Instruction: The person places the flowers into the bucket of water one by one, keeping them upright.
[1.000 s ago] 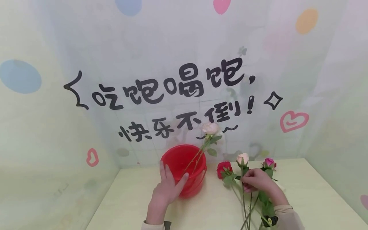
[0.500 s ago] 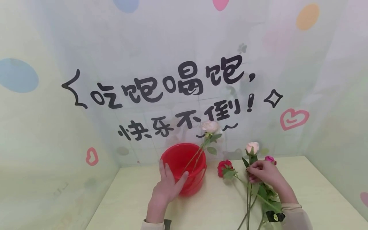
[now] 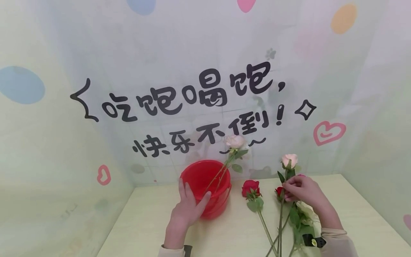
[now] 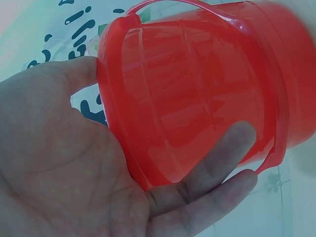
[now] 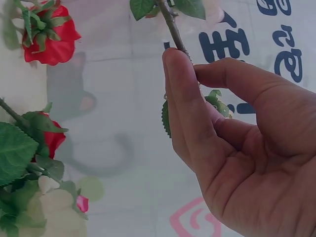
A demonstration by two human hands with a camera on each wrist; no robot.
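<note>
My left hand (image 3: 184, 214) rests against the near side of a red bucket (image 3: 205, 208), its thumb and fingers spread and fairly straight. The left wrist view shows the thumb touching the rim of the bucket (image 4: 197, 94), with fingers along its outer wall. A pale pink rose (image 3: 235, 141) leans out of the bucket to the right. My right hand (image 3: 305, 192) pinches the stem of another pale pink rose (image 3: 290, 161), held upright with its bloom above the fingers. In the right wrist view, this stem (image 5: 170, 22) runs between thumb and fingertips; its bloom is mostly cut off.
A red rose (image 3: 250, 188) lies left of the right hand on the pale wooden table (image 3: 141, 221). Under that hand are another red rose (image 3: 279, 193), a cream flower (image 3: 306, 210) and crossed stems. A printed curtain (image 3: 179, 46) hangs behind.
My right hand has moved right and slightly up with the pale pink rose. The red rose on the left has settled with its stem apart from the raised one. The left hand stays at the bucket.
</note>
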